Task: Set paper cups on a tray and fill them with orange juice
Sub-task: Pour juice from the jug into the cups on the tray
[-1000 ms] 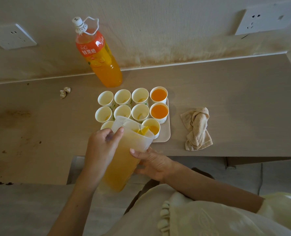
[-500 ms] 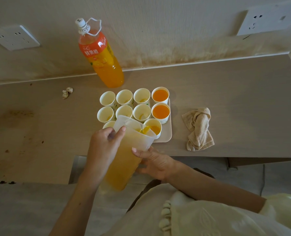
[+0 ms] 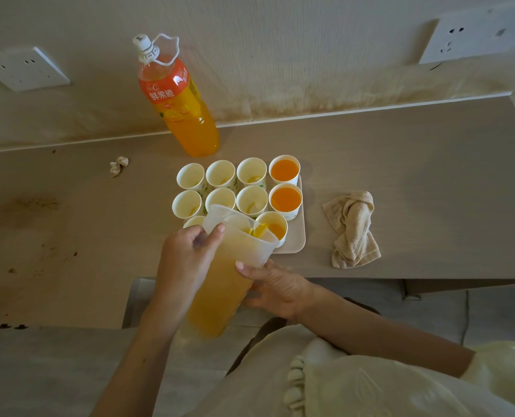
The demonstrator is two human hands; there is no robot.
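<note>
Near-right cup is fuller than a second ago; jug still tipped over it. Left hand grips jug's top, right hand cups its underside. Two full, rest pending.

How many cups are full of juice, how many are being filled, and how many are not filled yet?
Full cups: 2
Cup being filled: 1
Unfilled cups: 7
Total in view: 10 (the jug may hide more)
</note>
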